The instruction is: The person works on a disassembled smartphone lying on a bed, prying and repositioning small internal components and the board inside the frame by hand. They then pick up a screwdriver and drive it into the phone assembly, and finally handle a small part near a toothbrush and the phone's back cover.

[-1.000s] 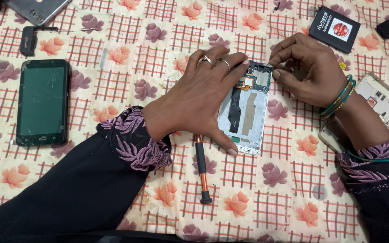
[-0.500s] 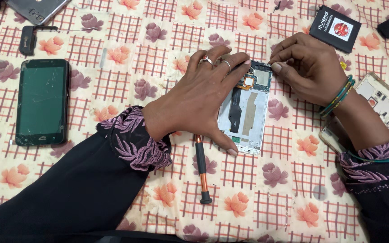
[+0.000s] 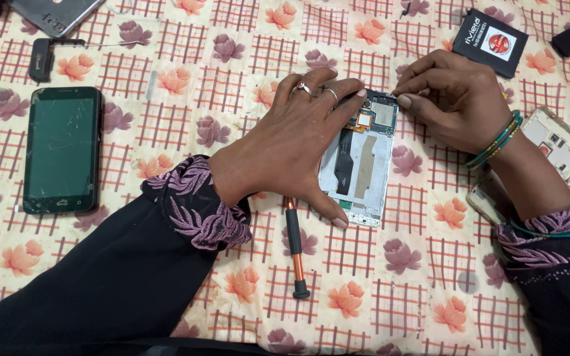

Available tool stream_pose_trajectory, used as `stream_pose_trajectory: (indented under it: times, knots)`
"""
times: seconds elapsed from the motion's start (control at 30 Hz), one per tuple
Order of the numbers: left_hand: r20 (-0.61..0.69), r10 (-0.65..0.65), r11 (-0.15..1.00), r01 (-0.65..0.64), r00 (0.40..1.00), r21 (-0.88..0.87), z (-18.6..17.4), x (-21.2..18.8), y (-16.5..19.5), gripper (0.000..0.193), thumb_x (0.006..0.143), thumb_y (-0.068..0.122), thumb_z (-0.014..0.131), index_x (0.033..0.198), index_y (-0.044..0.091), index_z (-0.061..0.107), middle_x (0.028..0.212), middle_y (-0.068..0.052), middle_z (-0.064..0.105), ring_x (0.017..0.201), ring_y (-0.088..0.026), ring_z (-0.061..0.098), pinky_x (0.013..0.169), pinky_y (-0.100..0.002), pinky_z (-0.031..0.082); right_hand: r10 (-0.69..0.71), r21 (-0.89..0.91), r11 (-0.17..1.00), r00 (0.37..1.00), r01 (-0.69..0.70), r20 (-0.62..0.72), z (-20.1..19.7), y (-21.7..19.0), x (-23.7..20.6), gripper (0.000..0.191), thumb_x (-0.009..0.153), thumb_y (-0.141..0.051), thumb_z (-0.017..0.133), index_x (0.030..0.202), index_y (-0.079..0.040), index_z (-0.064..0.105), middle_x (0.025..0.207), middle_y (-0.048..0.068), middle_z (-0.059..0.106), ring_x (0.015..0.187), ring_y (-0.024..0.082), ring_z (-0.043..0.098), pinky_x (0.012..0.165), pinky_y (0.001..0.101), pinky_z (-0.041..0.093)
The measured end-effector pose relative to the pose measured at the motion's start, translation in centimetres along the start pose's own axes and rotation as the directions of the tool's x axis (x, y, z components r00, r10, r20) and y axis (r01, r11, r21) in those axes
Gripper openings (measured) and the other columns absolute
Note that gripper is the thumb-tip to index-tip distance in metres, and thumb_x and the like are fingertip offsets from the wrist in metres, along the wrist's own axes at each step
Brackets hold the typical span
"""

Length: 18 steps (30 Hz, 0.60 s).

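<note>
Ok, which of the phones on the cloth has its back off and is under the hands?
The white-framed phone at centre, insides exposed, with the left hand pressed on it and the right hand at its top edge. The dark phone at left lies intact, screen up, untouched.

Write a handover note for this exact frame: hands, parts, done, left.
Left hand: flat over the opened phone, pinning it to the cloth.
Right hand: fingertips pinched at the phone's top right corner; whether they hold anything is too small to tell.
Parts: screwdriver lies loose below the left hand. Intact phone far left. Battery top right. Another opened casing by the right wrist.
Done: back is off, board and flex cables exposed.
Left: work at the top edge of the board is unfinished; phone not closed.
</note>
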<state>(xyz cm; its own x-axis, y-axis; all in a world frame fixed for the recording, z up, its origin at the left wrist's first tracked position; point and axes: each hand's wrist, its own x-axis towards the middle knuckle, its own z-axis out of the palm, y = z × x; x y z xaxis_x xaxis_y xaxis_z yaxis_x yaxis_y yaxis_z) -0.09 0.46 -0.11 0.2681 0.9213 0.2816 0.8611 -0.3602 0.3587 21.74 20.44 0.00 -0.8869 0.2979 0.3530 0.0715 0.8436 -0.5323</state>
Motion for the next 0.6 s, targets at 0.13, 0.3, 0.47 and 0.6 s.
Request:
stream_pose_trajectory:
  times: [0.13,0.3,0.47,0.6]
  knots:
    - [0.005,-0.005,1.000,0.005,1.000,-0.012,-0.1,0.0,0.0,0.153,0.036,0.083,0.088,0.149,-0.007,0.038,0.153,-0.023,0.036,0.146,-0.049,0.020,0.117,-0.064,0.012,0.033,-0.001,0.999,0.999,-0.033,-0.022,0.2,-0.6,-0.2,0.019,0.095,0.003,0.074,0.114,-0.001,0.074,0.118,0.011,0.070,0.108,0.020,0.071,0.089,0.0300,0.060]
    - [0.006,-0.003,1.000,0.003,1.000,-0.009,-0.2,0.0,0.1,0.151,0.039,0.081,0.088,0.149,-0.008,0.037,0.154,-0.024,0.035,0.148,-0.049,0.019,0.118,-0.064,0.013,-0.090,-0.256,0.962,0.995,0.097,0.038,-0.4,-1.4,-0.2,0.039,0.078,0.007,0.071,0.114,-0.007,0.078,0.119,0.013,0.070,0.111,0.029,0.069,0.090,0.0376,0.057]
    - [0.024,-0.016,1.000,0.016,1.000,-0.005,-0.3,0.2,0.3,0.152,0.038,0.082,0.088,0.149,-0.008,0.035,0.153,-0.024,0.035,0.146,-0.049,0.019,0.116,-0.064,0.012,-0.128,-0.326,0.933,0.987,0.151,0.093,-0.2,-2.8,-0.3,0.027,0.088,-0.011,0.077,0.113,-0.001,0.076,0.119,0.015,0.070,0.110,0.031,0.067,0.091,0.0397,0.056]
    - [0.016,-0.005,1.000,0.005,1.000,0.003,-0.3,0.1,0.2,0.153,0.039,0.084,0.088,0.149,-0.009,0.035,0.153,-0.025,0.034,0.146,-0.049,0.020,0.117,-0.064,0.013,-0.097,-0.284,0.947,0.976,0.151,0.195,-0.6,-3.8,0.0,0.076,0.070,-0.042,0.089,0.120,0.012,0.069,0.120,0.028,0.063,0.112,0.039,0.064,0.095,0.0439,0.055]
